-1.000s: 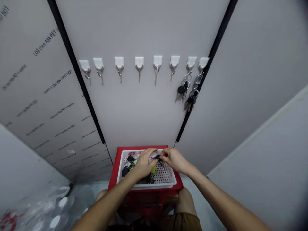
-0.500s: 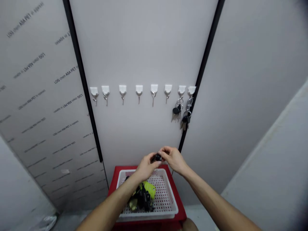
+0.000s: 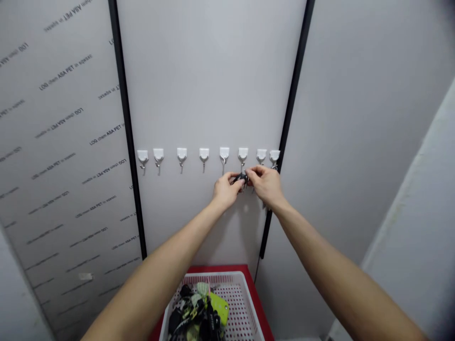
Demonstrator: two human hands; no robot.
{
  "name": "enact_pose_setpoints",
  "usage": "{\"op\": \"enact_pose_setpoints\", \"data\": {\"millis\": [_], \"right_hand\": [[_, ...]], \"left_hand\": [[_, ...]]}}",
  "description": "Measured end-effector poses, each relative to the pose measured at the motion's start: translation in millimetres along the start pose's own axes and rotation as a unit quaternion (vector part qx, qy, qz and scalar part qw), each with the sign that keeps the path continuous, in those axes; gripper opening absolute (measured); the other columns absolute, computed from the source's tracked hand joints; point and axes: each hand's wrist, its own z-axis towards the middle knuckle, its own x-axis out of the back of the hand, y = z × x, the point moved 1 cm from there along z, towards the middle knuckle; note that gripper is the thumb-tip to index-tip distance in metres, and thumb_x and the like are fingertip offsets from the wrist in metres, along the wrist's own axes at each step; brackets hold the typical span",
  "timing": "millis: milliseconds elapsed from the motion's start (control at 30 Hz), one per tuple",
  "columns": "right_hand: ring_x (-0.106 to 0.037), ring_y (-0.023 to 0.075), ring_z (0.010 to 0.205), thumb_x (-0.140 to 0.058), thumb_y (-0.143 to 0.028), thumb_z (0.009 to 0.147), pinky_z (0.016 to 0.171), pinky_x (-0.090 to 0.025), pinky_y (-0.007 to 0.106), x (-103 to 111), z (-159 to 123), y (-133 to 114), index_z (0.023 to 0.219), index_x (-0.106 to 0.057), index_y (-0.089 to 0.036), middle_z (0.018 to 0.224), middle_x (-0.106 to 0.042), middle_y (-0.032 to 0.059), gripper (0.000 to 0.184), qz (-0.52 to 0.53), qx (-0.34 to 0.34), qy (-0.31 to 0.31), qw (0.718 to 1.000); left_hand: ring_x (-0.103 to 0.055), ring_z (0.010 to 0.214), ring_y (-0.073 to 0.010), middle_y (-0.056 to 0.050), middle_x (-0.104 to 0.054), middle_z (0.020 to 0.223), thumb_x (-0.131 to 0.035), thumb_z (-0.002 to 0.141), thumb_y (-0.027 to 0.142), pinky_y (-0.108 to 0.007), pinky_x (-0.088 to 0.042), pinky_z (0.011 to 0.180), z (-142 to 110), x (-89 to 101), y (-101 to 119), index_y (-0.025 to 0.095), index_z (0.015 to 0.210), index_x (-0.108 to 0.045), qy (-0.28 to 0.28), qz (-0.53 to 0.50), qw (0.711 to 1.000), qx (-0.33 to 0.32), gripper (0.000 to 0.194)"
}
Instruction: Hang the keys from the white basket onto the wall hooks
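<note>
A dark bunch of keys (image 3: 239,178) is between my two hands, just below a white wall hook (image 3: 243,153), the third from the right. My left hand (image 3: 226,191) is closed around the dark part of the bunch. My right hand (image 3: 266,186) pinches its upper right end, where the metal is mostly hidden by my fingers. Whether the bunch touches the hook I cannot tell. The key bunches hanging from the two rightmost hooks are largely covered by my right hand.
More white hooks (image 3: 182,153) run along the wall panel to the left. A white perforated basket (image 3: 253,316) stands on a red stool (image 3: 253,284) below, holding a pile of dark keys and a yellow-green tag (image 3: 219,308). Black strips (image 3: 122,90) edge the panel.
Both hands have risen with the keys from above the basket to just beneath the row of hooks. The camera view has tilted, so the hooks and basket appear lower.
</note>
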Motion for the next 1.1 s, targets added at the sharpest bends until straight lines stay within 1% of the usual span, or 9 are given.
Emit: {"op": "enact_pose_setpoints", "data": {"millis": [133, 367, 500, 600, 733, 833, 933, 1000, 1100], "right_hand": [[-0.048, 0.0095, 0.045, -0.041, -0.027, 0.065, 0.049, -0.037, 0.021, 2, 24, -6, 0.064, -0.058, -0.012, 0.05, -0.054, 0.0014, 0.023, -0.096, 0.031, 0.028, 0.995], [-0.051, 0.0112, 0.052, -0.039, -0.02, 0.066, 0.054, -0.037, 0.021, -3, 32, -10, 0.061, -0.06, -0.014, 0.054, -0.058, 0.0041, 0.023, -0.233, 0.036, -0.021, 0.972], [-0.053, 0.0135, 0.059, -0.037, -0.017, 0.067, 0.059, -0.038, 0.023, -5, 26, -9, 0.069, -0.061, -0.013, 0.06, -0.06, 0.0061, 0.024, -0.261, 0.055, -0.047, 0.963], [-0.053, 0.0143, 0.065, -0.037, -0.016, 0.068, 0.064, -0.038, 0.025, 0, 16, -8, 0.078, -0.06, -0.012, 0.067, -0.06, 0.0065, 0.026, -0.237, 0.075, -0.016, 0.968], [-0.052, 0.013, 0.067, -0.038, -0.019, 0.068, 0.066, -0.038, 0.024, 2, -21, 1, 0.081, -0.058, -0.012, 0.077, -0.058, 0.0066, 0.025, -0.184, 0.11, 0.041, 0.976], [-0.051, 0.0105, 0.06, -0.038, -0.02, 0.068, 0.06, -0.039, 0.022, -14, -72, 22, 0.08, -0.057, -0.013, 0.074, -0.058, 0.005, 0.023, -0.146, 0.081, -0.048, 0.985], [-0.051, 0.0101, 0.059, -0.038, -0.021, 0.069, 0.061, -0.038, 0.021, -43, -137, 49, 0.078, -0.058, -0.014, 0.073, -0.059, 0.0052, 0.023, -0.124, 0.02, -0.229, 0.965], [-0.052, 0.0109, 0.063, -0.039, -0.02, 0.069, 0.063, -0.038, 0.022, -62, -178, 65, 0.077, -0.058, -0.014, 0.075, -0.06, 0.0052, 0.022, -0.114, -0.015, -0.333, 0.936], [-0.052, 0.0127, 0.069, -0.041, -0.021, 0.067, 0.065, -0.037, 0.022, -79, -219, 80, 0.078, -0.059, -0.016, 0.076, -0.059, 0.0046, 0.021, -0.112, -0.04, -0.406, 0.906]], "left_hand": [[-0.05, 0.047, -0.0068, -0.003, -0.059, 0.063, -0.049, 0.064, 0.022, -0.019, -0.04, 0.051, 23, -6.9, 13, 0.011, 0.085, -0.051, 0.043, 0.068, 0.997, 0.002, 0.024], [-0.054, 0.059, -0.0121, -0.004, -0.06, 0.059, -0.051, 0.061, 0.027, -0.023, -0.04, 0.06, 29, -5.9, 13, 0.012, 0.079, -0.056, 0.084, 0.178, 0.98, 0.024, 0.024], [-0.055, 0.061, -0.0143, -0.005, -0.06, 0.059, -0.05, 0.06, 0.032, -0.024, -0.04, 0.057, 21, -0.6, 8, 0.013, 0.078, -0.056, 0.073, 0.205, 0.975, 0.039, 0.026], [-0.055, 0.057, -0.0133, -0.005, -0.06, 0.063, -0.049, 0.061, 0.034, -0.023, -0.039, 0.053, 7, 6.9, -1, 0.013, 0.083, -0.053, 0.057, 0.195, 0.978, 0.043, 0.03], [-0.053, 0.052, -0.0104, -0.005, -0.059, 0.067, -0.047, 0.064, 0.029, -0.021, -0.04, 0.051, -27, 26.8, -39, 0.011, 0.091, -0.048, 0.03, 0.163, 0.984, 0.067, 0.033], [-0.053, 0.054, -0.0101, -0.006, -0.059, 0.07, -0.045, 0.065, 0.024, -0.022, -0.041, 0.054, -68, 48.5, -88, 0.01, 0.09, -0.048, -0.001, 0.168, 0.979, 0.114, 0.03], [-0.054, 0.064, -0.0116, -0.007, -0.059, 0.076, -0.045, 0.064, 0.021, -0.023, -0.041, 0.062, -116, 70.8, -135, 0.01, 0.085, -0.051, -0.027, 0.233, 0.959, 0.157, 0.025], [-0.054, 0.069, -0.0122, -0.007, -0.059, 0.079, -0.045, 0.064, 0.02, -0.023, -0.04, 0.065, -145, 82.4, -156, 0.011, 0.084, -0.052, -0.045, 0.287, 0.941, 0.172, 0.022], [-0.053, 0.073, -0.0121, -0.006, -0.059, 0.081, -0.043, 0.066, 0.02, -0.024, -0.039, 0.069, -175, 91.2, -168, 0.013, 0.083, -0.052, -0.078, 0.358, 0.917, 0.156, 0.021]]}}
